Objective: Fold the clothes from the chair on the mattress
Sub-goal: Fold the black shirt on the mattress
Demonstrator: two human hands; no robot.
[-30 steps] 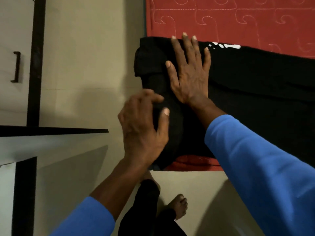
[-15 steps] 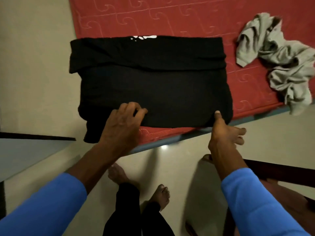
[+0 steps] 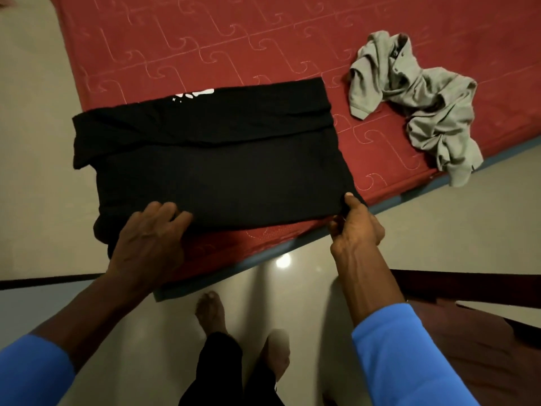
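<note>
A black garment (image 3: 216, 159) with a small white print lies partly folded on the corner of the red quilted mattress (image 3: 222, 48). Its left end hangs over the mattress edge. My left hand (image 3: 146, 244) grips the garment's near left edge, fingers curled over the cloth. My right hand (image 3: 355, 227) pinches the near right corner between thumb and fingers. A crumpled grey garment (image 3: 415, 104) lies unfolded on the mattress to the right, near the edge.
The mattress sits low on a pale glossy floor (image 3: 439, 218). A dark wooden chair (image 3: 480, 323) stands at the lower right beside my right arm. My bare feet (image 3: 210, 315) are on the floor just below the mattress corner.
A second ago my right hand lay flat on the black garment. Both hands have since moved to its near edge and taken hold; the view has swung right, showing the grey garment.
</note>
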